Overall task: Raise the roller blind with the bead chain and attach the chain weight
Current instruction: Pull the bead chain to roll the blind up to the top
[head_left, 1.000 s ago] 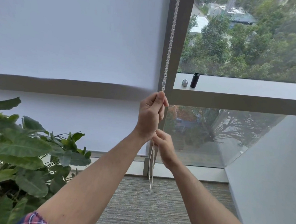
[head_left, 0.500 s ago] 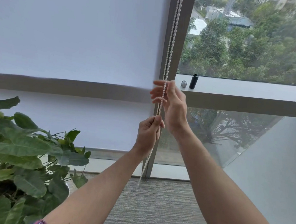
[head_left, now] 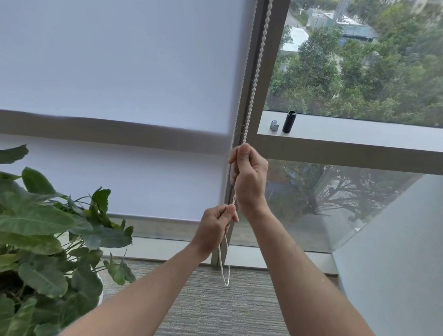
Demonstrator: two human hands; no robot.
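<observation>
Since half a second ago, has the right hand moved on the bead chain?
Yes. The right hand has dropped from level with the window ledge to below it, now gripping the bead chain.

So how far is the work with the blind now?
The roller blind is still low, its hem near the sill. In hand: the right hand and left hand both grip the bead chain. Left: the black cylinder, probably the weight, waits on the ledge.
</observation>
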